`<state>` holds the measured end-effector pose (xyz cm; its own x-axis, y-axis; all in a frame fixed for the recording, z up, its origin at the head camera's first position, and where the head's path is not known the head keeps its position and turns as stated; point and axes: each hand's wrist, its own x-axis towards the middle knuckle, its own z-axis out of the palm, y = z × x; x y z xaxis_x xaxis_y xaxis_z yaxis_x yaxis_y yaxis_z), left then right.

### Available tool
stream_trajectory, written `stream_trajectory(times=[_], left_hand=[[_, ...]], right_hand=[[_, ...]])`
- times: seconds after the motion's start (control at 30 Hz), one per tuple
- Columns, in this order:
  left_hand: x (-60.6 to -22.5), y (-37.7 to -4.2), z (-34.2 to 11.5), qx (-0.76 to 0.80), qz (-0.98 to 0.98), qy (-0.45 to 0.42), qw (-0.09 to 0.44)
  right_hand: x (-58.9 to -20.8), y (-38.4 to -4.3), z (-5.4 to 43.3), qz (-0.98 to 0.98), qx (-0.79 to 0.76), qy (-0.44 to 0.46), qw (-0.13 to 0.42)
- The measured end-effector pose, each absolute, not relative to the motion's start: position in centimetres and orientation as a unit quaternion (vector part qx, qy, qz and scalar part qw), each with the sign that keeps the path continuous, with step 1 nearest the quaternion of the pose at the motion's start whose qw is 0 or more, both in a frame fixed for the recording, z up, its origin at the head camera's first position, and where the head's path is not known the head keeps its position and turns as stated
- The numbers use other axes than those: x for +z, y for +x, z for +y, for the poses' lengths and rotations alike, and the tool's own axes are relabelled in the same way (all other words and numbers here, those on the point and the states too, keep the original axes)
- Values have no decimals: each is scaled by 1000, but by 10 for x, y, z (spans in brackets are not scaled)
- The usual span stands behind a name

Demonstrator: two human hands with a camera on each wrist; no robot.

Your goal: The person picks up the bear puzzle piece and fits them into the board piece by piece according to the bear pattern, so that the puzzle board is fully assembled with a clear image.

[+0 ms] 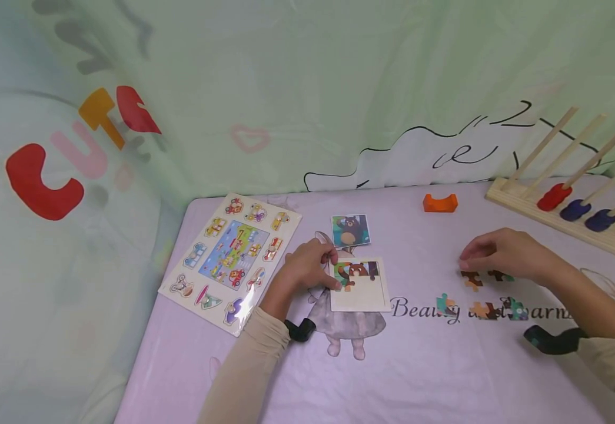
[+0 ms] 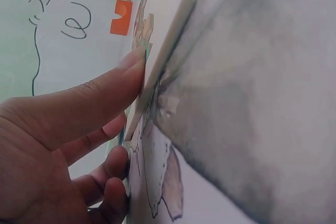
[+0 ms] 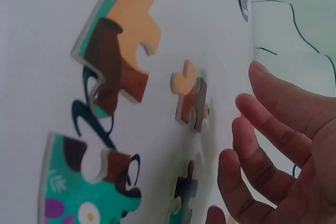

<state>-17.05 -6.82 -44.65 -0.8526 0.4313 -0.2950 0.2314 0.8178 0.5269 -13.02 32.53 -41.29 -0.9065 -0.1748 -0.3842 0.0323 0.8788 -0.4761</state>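
Observation:
A white square puzzle board (image 1: 362,294) lies on the table, part of a bear picture fitted along its top and left side. My left hand (image 1: 307,265) grips its left edge, the thumb (image 2: 113,93) on the board's face beside the fitted pieces. My right hand (image 1: 503,253) hovers over loose jigsaw pieces with bent, relaxed fingers and holds nothing. Closest to its fingertips is a brown-and-orange piece (image 1: 471,280); another piece (image 1: 499,275) is partly hidden beneath the hand. Nearer me lie a teal piece (image 1: 446,306), an orange-brown piece (image 1: 484,310) and a teal-dark piece (image 1: 515,309).
Behind the board lies a bear picture card (image 1: 351,230). A vehicle peg puzzle (image 1: 190,300) is at the left. An orange notched block (image 1: 440,203) sits toward the back, and a wooden peg stand with colored rings (image 1: 519,197) stands at the right. A curtain hangs behind the table.

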Motion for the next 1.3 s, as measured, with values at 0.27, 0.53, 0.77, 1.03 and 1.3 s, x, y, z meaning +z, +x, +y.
stream_trajectory(times=[0.27,0.53,0.77,1.03,1.3], left_hand=[[-446,-171,-68,248,930,176,208],[-446,-171,-68,244,930,177,210],[-446,-170,-69,244,930,179,209],[-446,-169,-69,246,930,178,207],[-445,-169,-68,244,931,179,206]], right_hand=[[-420,-129,335,948,-235,-34,213],[-427,-129,341,945,-242,-41,214],[-431,-130,343,942,-246,-45,222],[-430,-129,341,942,-249,-44,221],[-432,-128,340,944,-245,-37,216]])
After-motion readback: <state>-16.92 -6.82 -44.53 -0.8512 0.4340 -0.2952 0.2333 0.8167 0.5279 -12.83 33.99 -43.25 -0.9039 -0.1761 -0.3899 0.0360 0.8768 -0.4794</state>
